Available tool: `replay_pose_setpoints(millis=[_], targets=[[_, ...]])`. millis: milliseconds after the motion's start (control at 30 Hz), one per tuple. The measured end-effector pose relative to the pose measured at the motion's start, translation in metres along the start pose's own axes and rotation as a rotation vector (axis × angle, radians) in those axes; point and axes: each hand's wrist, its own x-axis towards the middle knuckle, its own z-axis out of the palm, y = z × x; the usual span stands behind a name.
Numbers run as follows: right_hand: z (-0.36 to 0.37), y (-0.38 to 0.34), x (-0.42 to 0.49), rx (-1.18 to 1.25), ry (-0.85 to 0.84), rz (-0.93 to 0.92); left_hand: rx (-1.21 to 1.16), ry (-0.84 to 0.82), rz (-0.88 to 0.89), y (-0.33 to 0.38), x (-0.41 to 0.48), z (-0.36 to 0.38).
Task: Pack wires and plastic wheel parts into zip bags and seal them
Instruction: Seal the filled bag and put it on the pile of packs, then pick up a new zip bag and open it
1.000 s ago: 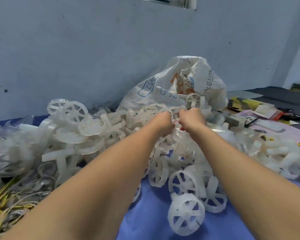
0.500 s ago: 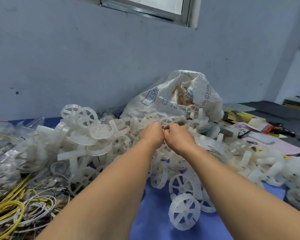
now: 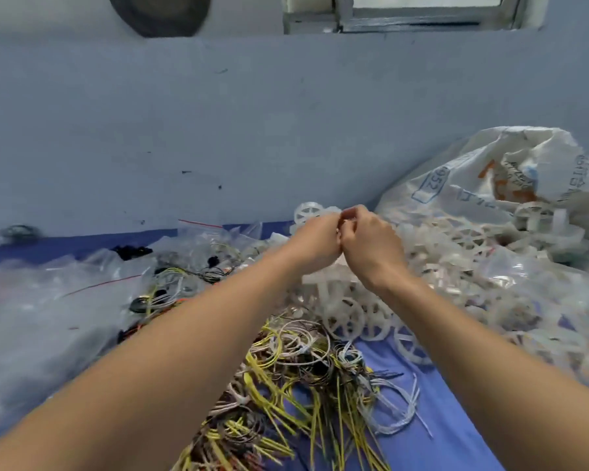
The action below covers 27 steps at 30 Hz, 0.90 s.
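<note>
Both arms reach straight out over the table [image 3: 432, 423], forearms converging so the two hands meet knuckle to knuckle above the pile of plastic wheel parts [image 3: 354, 314]. The left hand [image 3: 315, 241] has its fingers curled, tips pinched against something small and pale at the top; the right hand [image 3: 371, 239] mirrors it, fingers curled in, thumb and forefinger nipped together at the same spot. What exactly they pinch is too blurred to tell, though it sits right at the meeting point of the fingertips.

Taking that wheel pile as the landmark: behind it and to its right slumps a big white woven sack [image 3: 510, 178], mouth open toward the pile, wheel parts spilling out of it. Nearer the camera than the pile lies a tangle of wires [image 3: 303, 385], yellow, white and dark loops on the blue cloth. Left of the pile, clear zip bags [image 3: 92, 283] lie heaped, some with red seal strips, several showing coiled wires and small dark pieces inside. One loose wheel part peeks out just beyond the hands, against the wall [image 3: 218, 130].
</note>
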Motion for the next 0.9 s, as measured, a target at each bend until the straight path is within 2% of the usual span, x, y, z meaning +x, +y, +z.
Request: replay_pose_setpoints(millis=[267,367,467,533,633,733,833,900], targets=[[0.112,-0.155,-0.094,0.151,-0.276,-0.236,0.273,-0.004,-0.343,-0.142,-0.157,-0.133],[0.135,-0.18,-0.118,0.176,-0.395,-0.244,0.36,-0.004,-0.443,-0.182,-0.201,-0.162],[0.153,-0.201,-0.136,0.203,-0.52,-0.226,0.403,-0.101,-0.534,-0.213,-0.234,-0.177],[0.164,-0.211,-0.146,0.231,-0.601,-0.156,0.478,-0.186,-0.56,-0.223,-0.246,-0.179],[0.18,-0.216,-0.155,0.215,-0.744,-0.015,0.615,-0.266,-0.487,-0.227,-0.255,-0.171],[0.191,-0.217,-0.163,0.262,-0.807,0.106,0.615,-0.311,-0.464,-0.227,-0.261,-0.155],[0.199,-0.218,-0.168,0.498,-0.798,0.263,0.435,-0.232,-0.552,-0.225,-0.264,-0.144],[0.193,-0.226,-0.168,0.668,-0.742,0.37,0.228,-0.072,-0.631,-0.22,-0.261,-0.144]])
